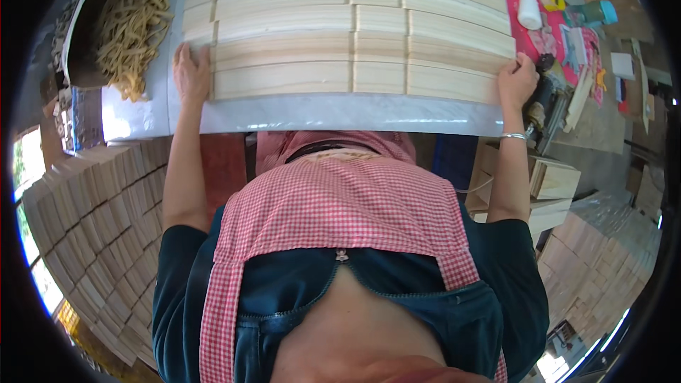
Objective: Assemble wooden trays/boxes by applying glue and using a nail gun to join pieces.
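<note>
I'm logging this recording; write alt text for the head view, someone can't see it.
The person's left hand and right hand are at opposite ends of rows of pale wooden strips on a grey table. A container of tangled tan bands is at the left, a white bottle at the right.

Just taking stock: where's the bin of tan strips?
In the head view, the bin is at upper left, left of the boards and the left hand.
</note>
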Tool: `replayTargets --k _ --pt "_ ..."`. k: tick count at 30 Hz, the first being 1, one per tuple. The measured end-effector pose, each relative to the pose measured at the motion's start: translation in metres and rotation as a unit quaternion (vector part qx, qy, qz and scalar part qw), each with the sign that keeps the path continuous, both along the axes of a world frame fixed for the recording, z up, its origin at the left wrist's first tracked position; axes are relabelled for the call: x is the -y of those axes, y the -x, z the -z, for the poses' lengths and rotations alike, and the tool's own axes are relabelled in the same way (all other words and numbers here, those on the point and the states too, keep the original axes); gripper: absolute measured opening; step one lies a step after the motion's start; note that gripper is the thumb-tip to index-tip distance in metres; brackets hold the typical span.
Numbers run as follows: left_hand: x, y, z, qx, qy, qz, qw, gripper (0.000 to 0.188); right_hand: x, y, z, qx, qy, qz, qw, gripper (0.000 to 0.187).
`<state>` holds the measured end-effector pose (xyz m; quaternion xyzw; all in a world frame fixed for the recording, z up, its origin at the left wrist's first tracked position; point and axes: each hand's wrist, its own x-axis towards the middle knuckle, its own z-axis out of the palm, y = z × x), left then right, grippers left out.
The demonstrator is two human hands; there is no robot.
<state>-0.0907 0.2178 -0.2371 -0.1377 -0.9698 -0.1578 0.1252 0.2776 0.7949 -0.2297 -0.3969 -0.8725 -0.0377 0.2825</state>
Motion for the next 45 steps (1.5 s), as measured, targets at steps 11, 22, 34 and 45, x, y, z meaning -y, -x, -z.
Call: replayTargets --k 11,22,34,45 --pt "-0.043 0.041 0.007 -0.016 -0.001 -0.066 0.998 0.056 -0.026 0.046 0.010 -0.004 0.030 -0.001 1.000 0.026" --pt "-0.042 0.040 0.010 -0.047 -0.002 -0.069 0.997 0.056 -0.012 0.054 0.003 0.052 0.014 0.018 0.998 0.023" --pt "-0.049 0.034 0.002 -0.044 0.001 -0.086 0.995 0.053 -0.015 0.056 0.007 0.051 0.000 0.040 0.998 0.023" --pt "-0.050 0.056 -0.003 -0.036 0.013 -0.102 0.994 0.056 -0.031 0.072 -0.006 0.058 0.029 0.035 0.997 0.028"
